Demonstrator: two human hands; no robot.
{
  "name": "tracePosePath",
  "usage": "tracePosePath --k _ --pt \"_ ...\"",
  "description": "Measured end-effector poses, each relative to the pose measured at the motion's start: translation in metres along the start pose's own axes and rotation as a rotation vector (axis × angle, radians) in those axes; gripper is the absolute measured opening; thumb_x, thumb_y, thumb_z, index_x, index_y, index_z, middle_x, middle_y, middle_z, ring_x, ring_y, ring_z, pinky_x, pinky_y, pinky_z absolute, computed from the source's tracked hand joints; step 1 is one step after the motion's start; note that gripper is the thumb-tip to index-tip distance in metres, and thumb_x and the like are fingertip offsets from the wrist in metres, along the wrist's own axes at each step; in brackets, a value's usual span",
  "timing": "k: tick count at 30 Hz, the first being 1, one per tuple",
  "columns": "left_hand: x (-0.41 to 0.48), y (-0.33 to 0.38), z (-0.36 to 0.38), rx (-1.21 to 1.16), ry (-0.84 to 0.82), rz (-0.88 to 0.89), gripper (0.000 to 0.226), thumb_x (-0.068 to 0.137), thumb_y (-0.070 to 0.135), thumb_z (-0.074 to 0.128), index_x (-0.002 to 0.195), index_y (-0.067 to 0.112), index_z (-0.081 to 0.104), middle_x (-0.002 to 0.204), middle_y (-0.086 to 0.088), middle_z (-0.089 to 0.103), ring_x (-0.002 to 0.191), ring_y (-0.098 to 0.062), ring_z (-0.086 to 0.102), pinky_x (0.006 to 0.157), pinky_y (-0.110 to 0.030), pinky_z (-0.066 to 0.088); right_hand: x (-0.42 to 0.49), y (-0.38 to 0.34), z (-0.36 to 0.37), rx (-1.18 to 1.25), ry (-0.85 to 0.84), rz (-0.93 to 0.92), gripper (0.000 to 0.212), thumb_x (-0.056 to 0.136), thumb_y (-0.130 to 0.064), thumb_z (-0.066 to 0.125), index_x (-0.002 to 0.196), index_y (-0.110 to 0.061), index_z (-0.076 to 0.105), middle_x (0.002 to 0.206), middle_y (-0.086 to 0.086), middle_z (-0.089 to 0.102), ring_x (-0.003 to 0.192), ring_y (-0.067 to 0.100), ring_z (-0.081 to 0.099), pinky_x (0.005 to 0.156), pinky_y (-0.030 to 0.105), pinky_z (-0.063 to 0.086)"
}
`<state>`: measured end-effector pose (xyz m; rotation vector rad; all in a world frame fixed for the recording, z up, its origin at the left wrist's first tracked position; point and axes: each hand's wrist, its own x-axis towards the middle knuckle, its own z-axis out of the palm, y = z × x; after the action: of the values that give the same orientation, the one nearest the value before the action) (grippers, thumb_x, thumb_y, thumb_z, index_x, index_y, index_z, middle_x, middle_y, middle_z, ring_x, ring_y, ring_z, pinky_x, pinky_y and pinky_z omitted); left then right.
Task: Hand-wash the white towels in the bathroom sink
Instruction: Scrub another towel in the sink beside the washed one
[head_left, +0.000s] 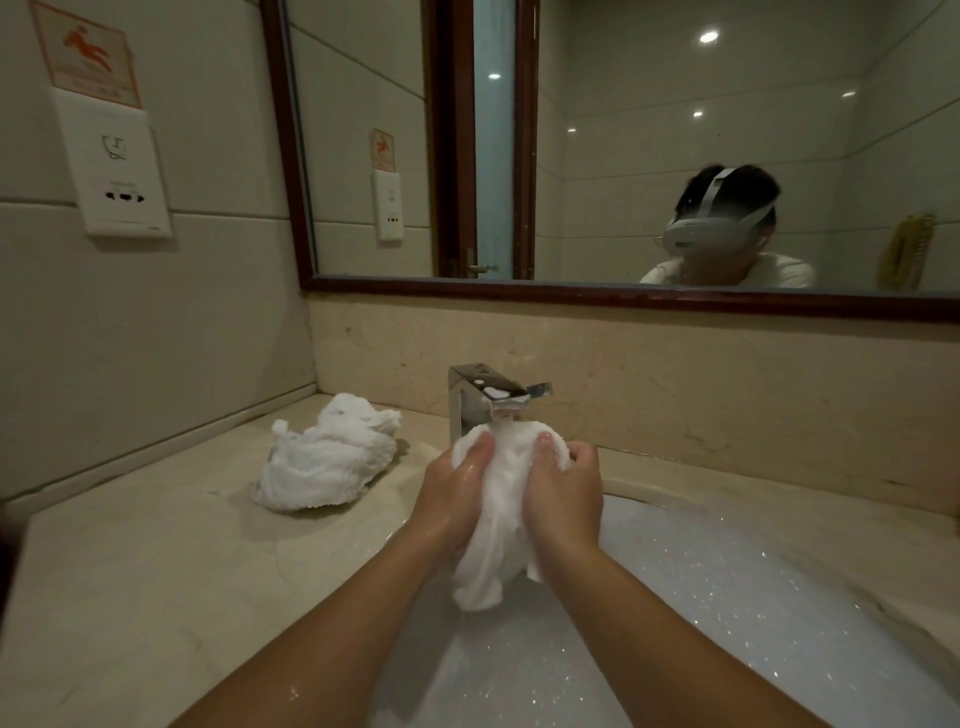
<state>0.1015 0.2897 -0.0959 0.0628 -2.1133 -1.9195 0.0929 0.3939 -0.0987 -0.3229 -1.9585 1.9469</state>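
While a second white towel (324, 462) lies crumpled on the worktop (130, 571), toward its back left corner and well apart from the hands, the step in hand looks to be the scrubbing or rinsing of the other one. Whether the crumpled one is already washed or waits its turn cannot be told from how it lies.

The left hand (457, 491) comes in from the lower left with the forearm stretched over the sink's near edge. Its fingers curl round the left side of the held towel (493, 525), thumb on top, skin wet and shining. The towel is bunched into a thick wad, its upper end pressed up just under the spout of the tap (478, 397) at the back edge of the worktop, its lower end hanging free above the basin. Whether water is running onto it is too blurred to say.

The right hand (563, 496) mirrors the left — fingers clenched round the wad's right side, thumb tip showing on top, wrist bent slightly inward. Both hands thus grasp the same towel, close together with cloth between them.

Below and to the right, the sink (753, 597) glitters with droplets or suds. The next move probably calls for rubbing the two fists against each other or wringing — keeping the wad over the basin.
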Motion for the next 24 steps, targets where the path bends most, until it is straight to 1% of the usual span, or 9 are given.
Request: tracePosePath --k 1,4,8,11,14,16,19,22,24 --pt "-0.001 0.002 0.0 0.001 0.004 -0.001 0.03 0.108 0.048 0.048 0.12 0.03 0.068 0.096 0.012 0.072 0.089 -0.003 0.069 0.062 -0.014 0.05 0.0 -0.001 0.0 0.001 0.0 0.002 0.024 0.102 -0.055 0.05 0.097 -0.032 0.053 0.111 0.002 0.065 0.095 0.024 0.068 0.089 0.052 0.06" --pt "0.0 0.002 0.001 0.009 0.015 -0.018 0.03 0.107 0.05 0.048 0.116 0.03 0.069 0.096 0.01 0.074 0.09 -0.006 0.07 0.069 -0.022 0.051 -0.001 -0.001 0.001 0.006 -0.006 0.008 0.025 0.1 -0.058 0.048 0.096 -0.034 0.053 0.112 0.002 0.065 0.095 0.025 0.068 0.087 0.054 0.061" --pt "-0.002 0.003 0.001 0.021 0.02 -0.001 0.036 0.107 0.05 0.048 0.129 0.029 0.068 0.103 0.011 0.071 0.096 -0.005 0.066 0.073 -0.022 0.05 -0.003 -0.002 0.0 -0.005 -0.013 -0.003 0.023 0.102 -0.056 0.048 0.096 -0.034 0.052 0.112 0.003 0.065 0.095 0.026 0.068 0.086 0.054 0.062" --pt "-0.002 0.004 0.001 0.008 0.035 -0.005 0.033 0.107 0.049 0.048 0.124 0.03 0.068 0.101 0.011 0.072 0.096 -0.007 0.068 0.075 -0.024 0.052 -0.003 -0.005 -0.002 -0.027 -0.027 -0.032 0.022 0.105 -0.054 0.048 0.097 -0.033 0.051 0.114 0.004 0.063 0.097 0.026 0.067 0.089 0.054 0.061" --pt "-0.003 0.007 0.003 -0.019 0.044 -0.028 0.038 0.107 0.051 0.046 0.12 0.026 0.071 0.102 0.003 0.076 0.096 -0.013 0.072 0.072 -0.027 0.053 -0.001 -0.007 -0.004 -0.073 -0.058 -0.084 0.019 0.107 -0.049 0.048 0.106 -0.031 0.054 0.119 0.005 0.062 0.1 0.024 0.066 0.093 0.051 0.059" --pt "-0.005 0.009 0.004 -0.042 0.048 -0.043 0.042 0.107 0.053 0.046 0.122 0.023 0.071 0.104 -0.001 0.077 0.096 -0.017 0.073 0.07 -0.028 0.053 -0.001 -0.008 -0.007 -0.121 -0.097 -0.128 0.02 0.108 -0.045 0.048 0.115 -0.028 0.056 0.122 0.004 0.061 0.1 0.023 0.066 0.092 0.049 0.059" --pt "-0.004 0.009 0.005 -0.059 0.048 -0.054 0.043 0.105 0.055 0.049 0.123 0.023 0.072 0.105 -0.002 0.077 0.095 -0.018 0.073 0.069 -0.028 0.053 -0.004 -0.01 -0.012 -0.211 -0.149 -0.216 0.021 0.11 -0.041 0.044 0.12 -0.028 0.057 0.126 0.003 0.056 0.096 0.017 0.064 0.089 0.047 0.059" --pt "-0.003 0.01 0.004 -0.038 0.041 -0.043 0.044 0.104 0.056 0.051 0.129 0.026 0.07 0.11 -0.002 0.076 0.098 -0.018 0.072 0.078 -0.032 0.056 -0.009 -0.011 -0.02 -0.318 -0.192 -0.298 0.026 0.112 -0.036 0.039 0.127 -0.023 0.056 0.129 0.004 0.051 0.089 0.004 0.054 0.08 0.035 0.048" --pt "-0.004 0.009 0.004 -0.029 0.029 -0.028 0.042 0.104 0.054 0.051 0.136 0.03 0.066 0.115 0.0 0.074 0.102 -0.018 0.071 0.09 -0.035 0.058 -0.013 -0.01 -0.024 -0.35 -0.197 -0.311 0.028 0.113 -0.035 0.039 0.131 -0.019 0.054 0.132 0.005 0.05 0.088 0.003 0.052 0.079 0.033 0.042"
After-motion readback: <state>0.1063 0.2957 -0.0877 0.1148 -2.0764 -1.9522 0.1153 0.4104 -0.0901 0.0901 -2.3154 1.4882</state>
